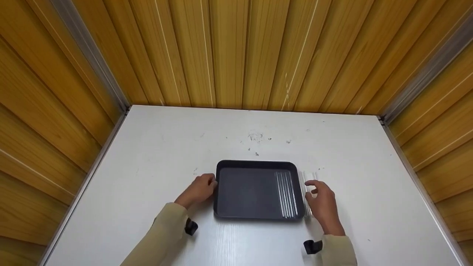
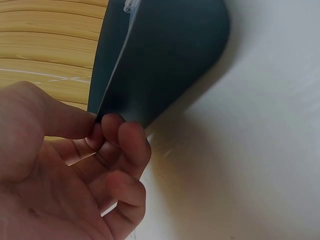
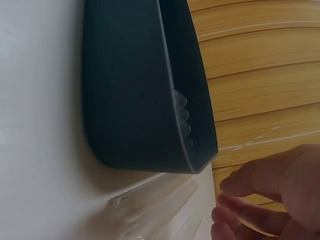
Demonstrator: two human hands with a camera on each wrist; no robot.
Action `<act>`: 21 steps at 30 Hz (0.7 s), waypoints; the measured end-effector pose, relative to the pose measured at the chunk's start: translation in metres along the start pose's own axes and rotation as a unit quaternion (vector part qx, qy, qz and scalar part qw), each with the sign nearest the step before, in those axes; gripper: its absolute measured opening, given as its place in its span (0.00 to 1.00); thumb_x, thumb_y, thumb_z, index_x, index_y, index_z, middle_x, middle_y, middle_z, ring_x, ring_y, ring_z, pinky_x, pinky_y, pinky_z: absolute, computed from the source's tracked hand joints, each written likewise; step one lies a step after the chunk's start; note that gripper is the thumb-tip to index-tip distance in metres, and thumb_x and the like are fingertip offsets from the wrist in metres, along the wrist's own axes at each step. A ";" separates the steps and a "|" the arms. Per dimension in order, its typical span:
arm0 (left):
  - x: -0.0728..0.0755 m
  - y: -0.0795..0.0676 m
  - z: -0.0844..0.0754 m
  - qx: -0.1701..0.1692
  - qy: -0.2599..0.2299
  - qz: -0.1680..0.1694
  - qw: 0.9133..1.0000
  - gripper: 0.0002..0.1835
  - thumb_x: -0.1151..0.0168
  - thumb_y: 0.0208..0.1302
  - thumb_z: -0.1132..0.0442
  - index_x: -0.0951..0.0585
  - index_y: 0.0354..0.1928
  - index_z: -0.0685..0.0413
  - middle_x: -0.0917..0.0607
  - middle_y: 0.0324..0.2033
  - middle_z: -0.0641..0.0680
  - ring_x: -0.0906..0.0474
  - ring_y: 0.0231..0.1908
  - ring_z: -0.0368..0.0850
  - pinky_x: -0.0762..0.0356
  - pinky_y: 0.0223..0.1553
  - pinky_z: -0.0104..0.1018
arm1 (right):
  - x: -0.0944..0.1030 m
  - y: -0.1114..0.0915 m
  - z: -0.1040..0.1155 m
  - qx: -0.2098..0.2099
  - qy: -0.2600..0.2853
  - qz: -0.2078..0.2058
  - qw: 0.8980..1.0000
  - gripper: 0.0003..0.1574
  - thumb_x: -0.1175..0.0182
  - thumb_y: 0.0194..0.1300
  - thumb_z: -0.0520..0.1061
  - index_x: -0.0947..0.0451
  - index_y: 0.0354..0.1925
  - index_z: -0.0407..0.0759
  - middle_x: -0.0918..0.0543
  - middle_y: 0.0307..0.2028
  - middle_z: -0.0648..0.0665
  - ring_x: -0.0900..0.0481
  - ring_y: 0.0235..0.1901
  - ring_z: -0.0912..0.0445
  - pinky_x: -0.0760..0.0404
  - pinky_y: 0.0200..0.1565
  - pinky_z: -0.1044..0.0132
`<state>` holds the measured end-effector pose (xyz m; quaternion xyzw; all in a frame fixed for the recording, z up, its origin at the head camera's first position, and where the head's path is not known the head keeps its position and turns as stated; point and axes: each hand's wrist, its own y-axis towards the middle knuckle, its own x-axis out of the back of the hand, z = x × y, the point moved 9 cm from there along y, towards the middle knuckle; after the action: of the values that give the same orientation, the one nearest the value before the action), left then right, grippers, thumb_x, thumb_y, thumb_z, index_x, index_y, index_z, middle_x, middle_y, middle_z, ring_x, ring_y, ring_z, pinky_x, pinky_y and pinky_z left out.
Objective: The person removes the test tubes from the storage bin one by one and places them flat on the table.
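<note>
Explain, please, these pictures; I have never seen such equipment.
There is no robot: a person works with bare hands. The widest picture comes from a head camera looking down; the other two come from cameras on the left and right wrists. On the white table lies a dark grey, rectangular shallow tray. Clear, thin tubes lie inside, along its right side; more clear tubes lie on the table beyond that side. The left hand pinches the tray's left side; the right hand is near the outer tubes, holding nothing.

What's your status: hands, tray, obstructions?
Left hand pinching rim of tray. Right hand empty, near loose clear tubes. Tube row inside tray. Nothing visibly obstructing.
</note>
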<state>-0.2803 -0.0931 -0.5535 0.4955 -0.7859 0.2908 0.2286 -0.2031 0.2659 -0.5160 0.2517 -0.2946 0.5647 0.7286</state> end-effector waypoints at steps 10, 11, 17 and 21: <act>0.000 -0.001 0.000 0.008 -0.011 -0.002 1.000 0.12 0.49 0.76 0.67 0.29 0.30 0.56 0.26 0.25 0.51 0.30 0.27 0.45 0.34 0.32 0.38 | -0.008 0.001 0.013 -0.002 0.008 0.002 1.000 0.19 0.38 0.66 0.32 0.21 0.55 0.32 0.19 0.54 0.33 0.20 0.49 0.41 0.21 0.45 0.49; 0.000 -0.001 0.000 0.008 -0.008 -0.002 1.000 0.12 0.49 0.76 0.67 0.29 0.30 0.56 0.27 0.25 0.51 0.30 0.27 0.45 0.34 0.32 0.38 | -0.008 0.001 0.015 -0.001 0.009 0.003 1.000 0.19 0.38 0.66 0.32 0.21 0.55 0.32 0.19 0.54 0.33 0.20 0.49 0.41 0.22 0.44 0.50; 0.001 0.001 0.000 -0.001 0.009 -0.010 1.000 0.12 0.49 0.75 0.67 0.29 0.29 0.56 0.27 0.24 0.51 0.30 0.27 0.45 0.34 0.32 0.38 | -0.012 0.001 0.024 0.014 0.011 0.004 1.000 0.19 0.37 0.65 0.32 0.20 0.55 0.32 0.18 0.53 0.34 0.20 0.47 0.43 0.22 0.42 0.54; 0.001 0.001 -0.001 -0.002 0.010 -0.011 1.000 0.12 0.49 0.75 0.67 0.29 0.29 0.55 0.27 0.24 0.50 0.30 0.27 0.45 0.34 0.32 0.38 | -0.015 0.001 0.031 0.028 0.009 0.004 1.000 0.18 0.36 0.64 0.30 0.20 0.53 0.32 0.17 0.51 0.35 0.19 0.45 0.45 0.22 0.40 0.56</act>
<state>-0.2816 -0.0926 -0.5521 0.5003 -0.7789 0.2917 0.2408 -0.2116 0.2345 -0.5048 0.2659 -0.2732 0.5781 0.7215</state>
